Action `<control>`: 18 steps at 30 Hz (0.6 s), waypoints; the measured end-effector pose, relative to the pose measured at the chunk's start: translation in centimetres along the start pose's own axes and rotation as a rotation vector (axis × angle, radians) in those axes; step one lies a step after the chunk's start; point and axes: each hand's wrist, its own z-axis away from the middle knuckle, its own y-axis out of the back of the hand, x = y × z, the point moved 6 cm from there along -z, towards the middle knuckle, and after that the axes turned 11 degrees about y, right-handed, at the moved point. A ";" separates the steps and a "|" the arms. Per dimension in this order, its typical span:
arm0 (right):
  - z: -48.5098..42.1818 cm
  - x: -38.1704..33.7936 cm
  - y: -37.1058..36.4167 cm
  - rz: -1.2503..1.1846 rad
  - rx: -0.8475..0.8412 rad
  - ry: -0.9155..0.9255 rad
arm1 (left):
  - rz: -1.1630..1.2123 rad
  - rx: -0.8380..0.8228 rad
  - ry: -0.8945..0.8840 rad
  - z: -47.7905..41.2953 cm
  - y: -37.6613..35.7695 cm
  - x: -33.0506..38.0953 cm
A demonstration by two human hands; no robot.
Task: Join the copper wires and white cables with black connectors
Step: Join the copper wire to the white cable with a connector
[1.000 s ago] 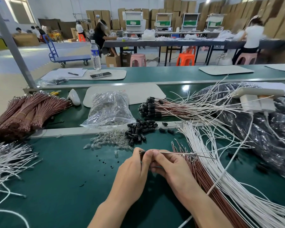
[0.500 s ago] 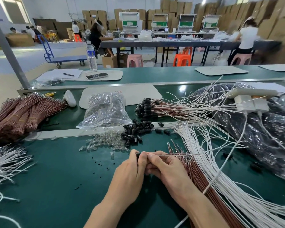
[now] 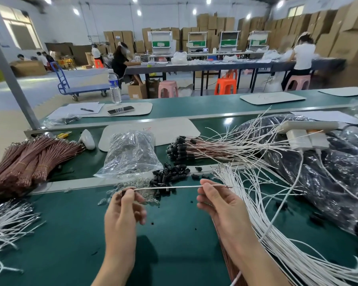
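The left hand [image 3: 122, 213] pinched a black connector [image 3: 124, 191] between thumb and fingertips, and the right hand [image 3: 221, 205] pinched the white cable [image 3: 174, 187] running out of it. The cable's long axis lay left to right, held level between both hands above the green bench [image 3: 70, 234]. The pile of finished wires [image 3: 180, 147] lay on the far side, slightly nearer the right hand, so laying this piece there probably called for a forward reach. The loose black connectors [image 3: 170, 174] sat just beyond the cable.
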 end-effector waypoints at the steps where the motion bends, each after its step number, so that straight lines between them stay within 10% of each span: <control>1: -0.4 -0.9 -0.3 0.035 -0.024 0.027 | 0.036 -0.017 0.032 -0.3 -0.3 0.3; 8: -9.0 -10.2 -1.7 0.155 -0.138 0.203 | 0.135 -0.214 0.194 -5.4 -9.8 5.9; 13: -15.3 -11.9 2.1 0.317 -0.106 -0.012 | -0.001 -0.181 0.321 -8.8 -14.9 7.9; 18: -10.7 -7.1 8.0 0.515 -0.012 -0.088 | -0.441 -0.146 0.073 -6.5 -11.5 3.8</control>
